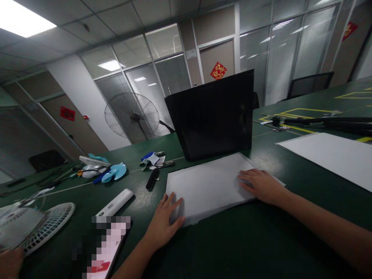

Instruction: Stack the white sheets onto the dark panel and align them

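Note:
A flat white rectangular sheet or panel lies on the green table in front of me; thin, translucent-looking layers show along its near edge. My left hand rests at its near left corner, fingers spread. On its right side lies my right hand, palm down with the fingers stretched out over the white surface. Just behind the white piece stands a glossy black panel, like a screen, leaning slightly. Neither hand touches this black panel.
Left of me lie a white bar-shaped device, a small black object, blue fan blades and a white fan grille beside another person's hand. Another white panel lies right. A large standing fan is behind.

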The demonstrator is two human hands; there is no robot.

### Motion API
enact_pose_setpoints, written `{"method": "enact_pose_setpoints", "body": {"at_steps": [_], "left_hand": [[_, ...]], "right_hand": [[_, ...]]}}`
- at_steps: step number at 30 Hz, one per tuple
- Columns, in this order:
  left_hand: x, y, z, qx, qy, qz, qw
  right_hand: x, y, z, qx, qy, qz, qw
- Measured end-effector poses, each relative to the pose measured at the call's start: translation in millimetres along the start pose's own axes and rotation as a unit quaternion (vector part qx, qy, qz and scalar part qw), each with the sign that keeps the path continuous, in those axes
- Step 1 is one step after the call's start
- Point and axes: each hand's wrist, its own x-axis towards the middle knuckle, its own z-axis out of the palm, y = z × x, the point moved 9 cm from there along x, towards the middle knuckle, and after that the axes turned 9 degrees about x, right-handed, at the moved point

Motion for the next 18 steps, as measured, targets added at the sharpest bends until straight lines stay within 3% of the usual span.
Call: {"method": "enact_pose_setpoints", "body": {"at_steps": [9,18], "left_hand": [[2.1,-12.2,-0.6,-0.085,0.035,-0.004,0.996],[9.9,-13.6,2.3,-0.020,0.066,-0.040,0.997]], "right_hand": [[0.1,-4.6,0.2,0.008,-0.006,0.005,1.000],[-2.3,-13.2,3.9,0.016,-0.018,-0.016,1.000]]}}
